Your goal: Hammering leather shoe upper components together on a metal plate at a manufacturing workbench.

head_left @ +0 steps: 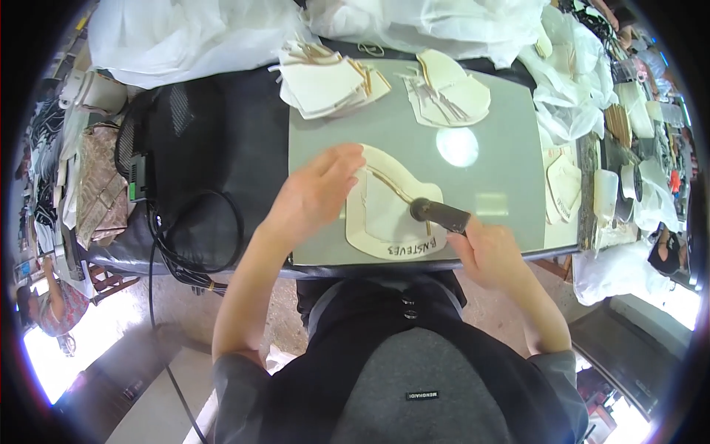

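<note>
A cream, curved flat piece (384, 226) with handwritten marking along its near edge lies on the grey work board (510, 170). A narrow tan strip (390, 183) runs in a curve across it. My right hand (489, 253) is closed round the dark handle of a hammer (444, 214), whose round dark head is over the right part of the piece, by the strip. My left hand (318, 191) is at the piece's upper left edge, fingers stretched out with the thumb apart. Its fingertips are slightly blurred, and whether they press on the piece I cannot tell.
Stacked cream pieces (325, 89) and a smaller pile (451, 96) lie at the board's far side. White plastic bags (200, 37) line the back. Left are a black mesh-backed object (181, 126) and coiled cable (196, 237); right, more cut pieces (564, 185).
</note>
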{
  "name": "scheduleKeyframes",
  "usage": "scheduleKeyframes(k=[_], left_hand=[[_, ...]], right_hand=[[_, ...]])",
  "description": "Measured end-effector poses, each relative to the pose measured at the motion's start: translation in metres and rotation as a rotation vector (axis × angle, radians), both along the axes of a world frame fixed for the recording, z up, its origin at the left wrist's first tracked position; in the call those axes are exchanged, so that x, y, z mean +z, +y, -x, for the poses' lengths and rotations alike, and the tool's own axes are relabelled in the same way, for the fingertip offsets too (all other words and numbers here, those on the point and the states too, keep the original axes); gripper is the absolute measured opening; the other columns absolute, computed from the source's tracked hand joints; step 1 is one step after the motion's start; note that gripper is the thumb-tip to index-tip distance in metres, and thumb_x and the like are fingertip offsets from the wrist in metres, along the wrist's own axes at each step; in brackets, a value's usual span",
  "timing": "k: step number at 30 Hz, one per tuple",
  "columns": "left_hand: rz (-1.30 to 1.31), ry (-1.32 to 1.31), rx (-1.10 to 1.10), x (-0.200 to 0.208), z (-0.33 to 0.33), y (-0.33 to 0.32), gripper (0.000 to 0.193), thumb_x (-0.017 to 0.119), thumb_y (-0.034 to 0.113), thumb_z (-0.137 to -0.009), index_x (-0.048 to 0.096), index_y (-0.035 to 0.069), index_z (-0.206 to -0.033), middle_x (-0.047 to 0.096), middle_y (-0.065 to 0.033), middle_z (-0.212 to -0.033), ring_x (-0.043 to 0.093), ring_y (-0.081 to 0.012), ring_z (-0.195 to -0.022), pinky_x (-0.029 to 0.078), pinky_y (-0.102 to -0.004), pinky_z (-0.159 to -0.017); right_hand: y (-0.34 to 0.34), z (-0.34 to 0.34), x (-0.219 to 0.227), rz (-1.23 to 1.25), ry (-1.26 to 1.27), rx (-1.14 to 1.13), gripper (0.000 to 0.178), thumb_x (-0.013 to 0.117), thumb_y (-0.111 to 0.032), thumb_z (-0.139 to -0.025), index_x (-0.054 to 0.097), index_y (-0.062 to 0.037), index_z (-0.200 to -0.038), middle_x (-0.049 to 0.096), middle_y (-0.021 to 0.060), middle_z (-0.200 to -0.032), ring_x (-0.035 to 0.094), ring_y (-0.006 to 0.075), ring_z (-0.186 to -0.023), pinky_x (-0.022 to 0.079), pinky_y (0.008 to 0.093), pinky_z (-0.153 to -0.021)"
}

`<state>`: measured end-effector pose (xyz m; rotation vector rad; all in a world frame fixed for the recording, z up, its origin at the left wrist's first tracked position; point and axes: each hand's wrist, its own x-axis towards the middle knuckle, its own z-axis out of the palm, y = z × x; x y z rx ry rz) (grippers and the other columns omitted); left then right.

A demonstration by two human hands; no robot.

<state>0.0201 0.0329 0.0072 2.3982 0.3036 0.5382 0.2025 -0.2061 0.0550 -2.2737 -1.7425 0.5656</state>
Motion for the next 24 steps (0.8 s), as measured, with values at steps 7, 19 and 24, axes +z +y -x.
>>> scheduleKeyframes(k=[7, 19, 24], left_hand=[[-0.231, 0.068, 0.347, 0.007, 0.028, -0.066, 0.038, 0.080, 0.023, -0.076, 0.069, 0.001, -0.105, 0.064, -0.0176, -0.114, 0.058, -0.0397, -0.113, 0.042, -0.0566, -0.100], [0.133, -0.072, 0.424, 0.001, -0.002, -0.114, 0.029, 0.075, 0.009, -0.078, 0.060, 0.005, -0.103, 0.063, -0.0125, -0.117, 0.056, -0.0326, -0.120, 0.026, -0.0558, -0.112], [0.394, -0.348, 0.314, -0.002, -0.017, -0.126, 0.022, 0.068, -0.001, -0.087, 0.059, 0.002, -0.107, 0.063, -0.0135, -0.108, 0.063, -0.0239, -0.100, 0.051, -0.0308, -0.085]], right_hand=[[0.001, 0.011, -0.011, -0.035, 0.932, -0.577, 0.026, 0.052, -0.024, -0.102, 0.057, 0.0016, -0.097, 0.065, 0.0088, -0.067, 0.065, 0.0165, -0.054, 0.050, 0.0315, -0.050], [0.003, 0.018, -0.013, -0.194, 0.957, -0.563, 0.036, 0.048, -0.027, -0.105, 0.051, 0.0051, -0.090, 0.067, 0.0126, -0.067, 0.070, 0.0209, -0.057, 0.052, 0.0324, -0.048], [0.019, 0.019, -0.022, -0.353, 0.971, -0.576, 0.034, 0.048, -0.024, -0.106, 0.051, 0.0030, -0.086, 0.066, 0.0126, -0.067, 0.068, 0.0195, -0.054, 0.050, 0.0317, -0.046]])
